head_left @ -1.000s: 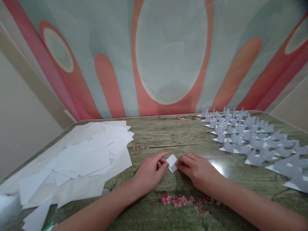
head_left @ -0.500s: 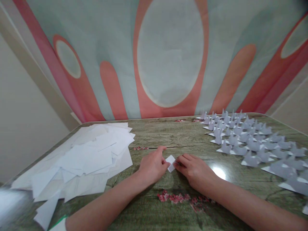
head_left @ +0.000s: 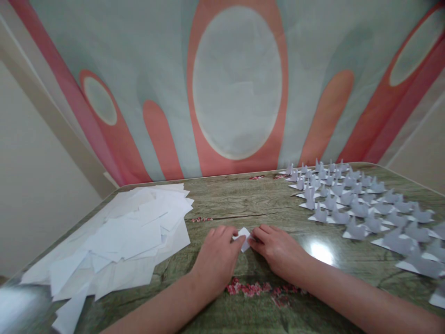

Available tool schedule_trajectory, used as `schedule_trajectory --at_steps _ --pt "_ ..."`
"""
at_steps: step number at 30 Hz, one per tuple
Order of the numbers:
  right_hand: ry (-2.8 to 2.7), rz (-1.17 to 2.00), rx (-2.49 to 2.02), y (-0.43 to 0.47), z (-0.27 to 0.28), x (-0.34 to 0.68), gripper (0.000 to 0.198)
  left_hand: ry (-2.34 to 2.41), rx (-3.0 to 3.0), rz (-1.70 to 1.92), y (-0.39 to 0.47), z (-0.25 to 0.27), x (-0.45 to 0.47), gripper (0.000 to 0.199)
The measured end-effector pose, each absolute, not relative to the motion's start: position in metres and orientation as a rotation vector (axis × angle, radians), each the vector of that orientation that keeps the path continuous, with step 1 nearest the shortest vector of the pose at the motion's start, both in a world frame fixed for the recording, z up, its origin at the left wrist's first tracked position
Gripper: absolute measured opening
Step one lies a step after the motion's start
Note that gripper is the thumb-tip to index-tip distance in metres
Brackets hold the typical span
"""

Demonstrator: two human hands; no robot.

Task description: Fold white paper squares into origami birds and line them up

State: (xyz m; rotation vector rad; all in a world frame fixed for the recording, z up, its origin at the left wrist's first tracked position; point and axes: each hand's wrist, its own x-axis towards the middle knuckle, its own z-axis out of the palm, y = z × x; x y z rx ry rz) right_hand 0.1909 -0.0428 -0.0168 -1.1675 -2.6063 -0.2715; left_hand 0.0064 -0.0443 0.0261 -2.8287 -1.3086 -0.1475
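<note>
Your left hand point(head_left: 217, 253) has curled round the small paper point(head_left: 244, 232) at nine o'clock, right hand point(head_left: 278, 246) pinching at three, seemingly steadying it.

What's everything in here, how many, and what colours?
Small paper: one, white, between the hands
Paper sheets: many, overlapping, white, on the table's left
Bird-shaped papers: dozens, pale grey and white, table's right
Table: one, greenish-brown, under the papers
Flower prints: several, pink, on the tabletop
Backdrop: one, blue-green and red-pink, behind the table
Walls: two, pale, left and right edges
Left hand: one, bare, at the small paper's left
Right hand: one, bare, at its right
</note>
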Motion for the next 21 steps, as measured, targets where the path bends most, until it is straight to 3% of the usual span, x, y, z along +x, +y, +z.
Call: schedule_trajectory --at_steps 8,21 --pt "-2.604 -0.239 -1.163 -0.043 -0.020 0.191 0.014 -1.325 -2.790 -0.058 -0.062 0.017 0.006 0.036" --pt "-2.658 -0.236 -1.162 -0.042 -0.020 0.193 0.018 -1.337 -2.786 -0.031 -0.060 0.023 0.002 0.025"
